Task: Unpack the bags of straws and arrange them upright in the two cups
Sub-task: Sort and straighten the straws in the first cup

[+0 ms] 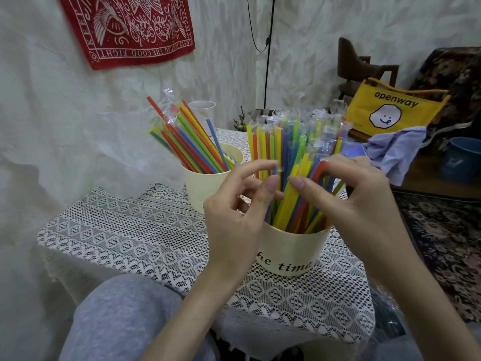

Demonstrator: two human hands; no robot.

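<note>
1. left hand (pixel 235 204) at the near cup's left side, fingers curled, thumb and fingertips pinching into the bundle of wrapped straws (pixel 296 162).
2. right hand (pixel 356 196) on the bundle's right side, thumb and curled fingers gripping the same straws; the two thumbs sit close together, almost touching, above the cup's rim.
3. near cup (pixel 291 251), cream, black lettering on its front, stands on the lace-covered surface (pixel 145 238). its straws stand roughly upright, packed tight, clear wrapper ends at the top.
4. far cup (pixel 205 188), also cream, just behind and left of the near one, partly hidden by the left hand. its straws (pixel 192 136) lean left in a loose fan: red, green, yellow, blue.
5. clear plastic cup (pixel 201 106) behind the far cup, mostly hidden by straws.
6. grey-clad knee (pixel 122 319) at lower left, below the surface edge.
7. yellow bag (pixel 395 108) at right rear, blue cloth (pixel 398 149) beside it; red patterned cloth (pixel 127 27) hung on the wall.
</note>
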